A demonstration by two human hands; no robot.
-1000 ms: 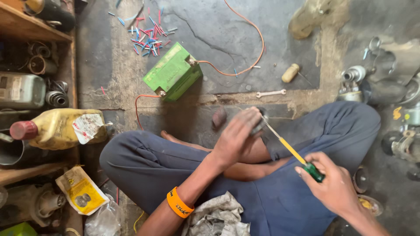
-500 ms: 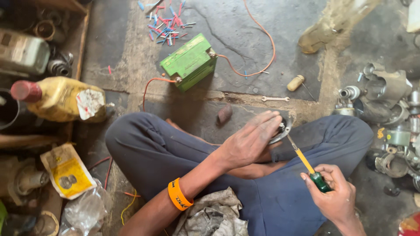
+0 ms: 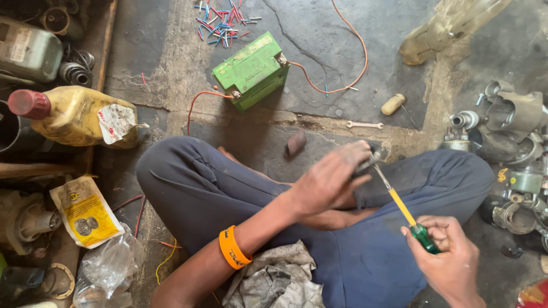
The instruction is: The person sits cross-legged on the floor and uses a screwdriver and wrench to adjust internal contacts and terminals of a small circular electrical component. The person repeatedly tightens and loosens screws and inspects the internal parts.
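My left hand (image 3: 331, 182), right of centre in the frame, is closed over a small grey metal part (image 3: 365, 163) held above my crossed legs; only an edge of it shows past my fingers, so I cannot tell its shape. My right hand (image 3: 448, 259), at the lower right, is wrapped tight round the green handle of a screwdriver with a yellow shank and steel blade (image 3: 402, 208), whose tip meets the part just beside my left fingertips.

As I judge it, the danger is a slip. The blade points toward my own left hand, so if the tip jumps out of whatever it bears on, it would drive into my fingers or down into my thigh in the dark blue trousers (image 3: 228, 194). The part is braced only by my grip, not on anything solid, so it could also twist loose and drop into my lap.

As for containers: the yellow plastic bottle with a red cap (image 3: 74, 117) lies on its side at the left edge, capped; its level is hidden by the opaque wall. A grey canister (image 3: 28, 51) sits at the upper left, contents unseen. The crumpled clear plastic bag (image 3: 108, 271) at the lower left looks nearly empty. The green box-shaped battery (image 3: 251, 71) at top centre has orange wires (image 3: 342, 63) on its terminals.
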